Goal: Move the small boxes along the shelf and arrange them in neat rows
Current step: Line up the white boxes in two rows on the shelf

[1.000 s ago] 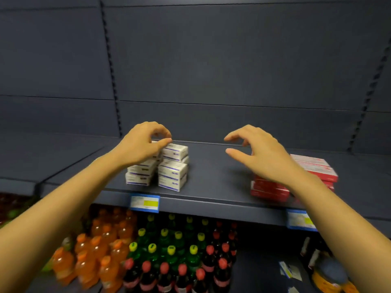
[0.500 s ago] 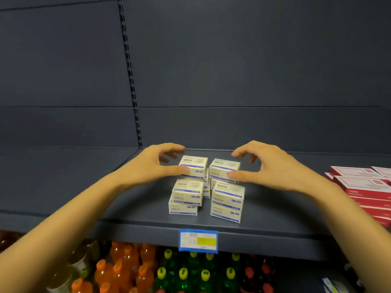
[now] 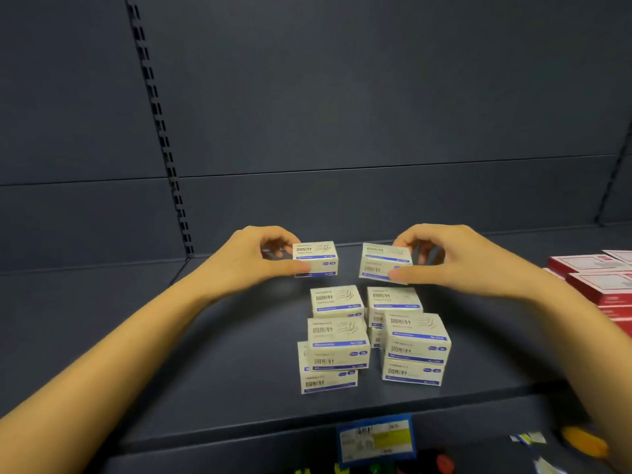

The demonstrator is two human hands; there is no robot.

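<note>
Two of the small boxes (image 3: 372,340) are in the hands right now, one each. The left hand (image 3: 253,261) pinches the left box (image 3: 316,258), thumb on the front face and fingers curled behind. The right hand (image 3: 455,258) grips the right box (image 3: 384,261) the same way. Both sit just behind the rest of the pile, which is in short, uneven stacks mid-shelf (image 3: 222,371). I can't tell if the two held ones are lifted clear or touching down.

Handling guess: these are thin printed card, white with a blue stripe and crisp corners. They look light and stiff enough for a pinch, though a hard squeeze would probably dent a panel. Front-to-back across the long faces seems the sensible grip — plenty of flat area for the thumb.

The shelf is smooth, dark painted metal, so card should slide on it easily. Shove a stack low down, though, and I'd bet the skewed top box tips off.

Flatter red boxes (image 3: 595,278) are stacked off to the right, well apart from the pile. A price tag (image 3: 376,439) hangs on the front lip.
</note>
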